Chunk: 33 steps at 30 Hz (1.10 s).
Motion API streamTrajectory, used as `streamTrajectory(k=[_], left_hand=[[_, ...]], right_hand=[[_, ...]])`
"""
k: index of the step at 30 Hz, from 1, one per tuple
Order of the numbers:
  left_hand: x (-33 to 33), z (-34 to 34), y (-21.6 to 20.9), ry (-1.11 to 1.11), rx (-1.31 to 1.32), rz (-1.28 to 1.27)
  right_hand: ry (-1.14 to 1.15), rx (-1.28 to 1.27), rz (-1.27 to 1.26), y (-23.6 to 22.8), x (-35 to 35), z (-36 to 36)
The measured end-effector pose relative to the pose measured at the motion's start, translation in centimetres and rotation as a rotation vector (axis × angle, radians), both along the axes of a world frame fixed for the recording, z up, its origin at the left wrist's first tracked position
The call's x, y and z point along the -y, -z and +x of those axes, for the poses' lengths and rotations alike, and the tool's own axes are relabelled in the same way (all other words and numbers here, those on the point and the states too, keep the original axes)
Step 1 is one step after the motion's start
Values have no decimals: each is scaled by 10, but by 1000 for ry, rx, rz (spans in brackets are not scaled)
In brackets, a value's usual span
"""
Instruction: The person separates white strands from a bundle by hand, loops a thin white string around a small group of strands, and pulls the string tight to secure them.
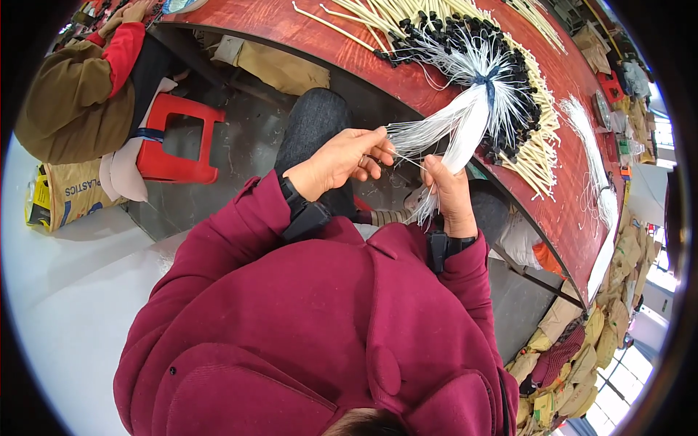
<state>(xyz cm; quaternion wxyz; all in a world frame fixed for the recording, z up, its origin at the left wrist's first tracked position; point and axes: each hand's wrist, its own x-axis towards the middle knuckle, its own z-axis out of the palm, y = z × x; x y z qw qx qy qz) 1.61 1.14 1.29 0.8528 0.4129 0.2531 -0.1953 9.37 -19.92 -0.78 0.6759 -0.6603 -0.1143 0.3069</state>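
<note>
A bundle of white strings (pixel 465 120), bound with a dark blue tie (pixel 491 81), hangs off the near edge of the red table (pixel 320 36) and runs down into the person's hands. Past the tie the strings fan out over the table, each ending in a small black cap (pixel 436 36). The right hand (pixel 452 192) is closed around the lower part of the bundle, thumb up against it, with loose ends spilling out below the fist. The left hand (pixel 342 160) sits just to the left, fingers curled and pinched on a few thin strands pulled sideways from the bundle. Both wrists carry black bands, and the sleeves are dark red.

Beneath and around the fan of caps lie rows of cream sticks (pixel 542 149), reaching to the table's far edge. More white strings (pixel 592 156) lie further along the table to the right.

On the floor at the left stands a tan sack (pixel 69 192) with blue print and a yellow edge, beside a red plastic stool (pixel 178 138). Another person in an olive jacket with a red sleeve (pixel 69 87) sits by it. At the lower right, tan and yellow sacks (pixel 574 363) are piled along the floor below the table's edge.
</note>
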Motion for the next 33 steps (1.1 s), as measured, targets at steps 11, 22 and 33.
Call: streamTrajectory(k=[11,22,33], left_hand=[[-4,10,18,115,182,125],[1,-2,41,-26,595,714],[-32,11,33,-602,452,753]], right_hand=[[-35,16,-7,-8,-3,11],[-55,27,-3,-3,-3,-8],[0,78,85,-3,-12,1]])
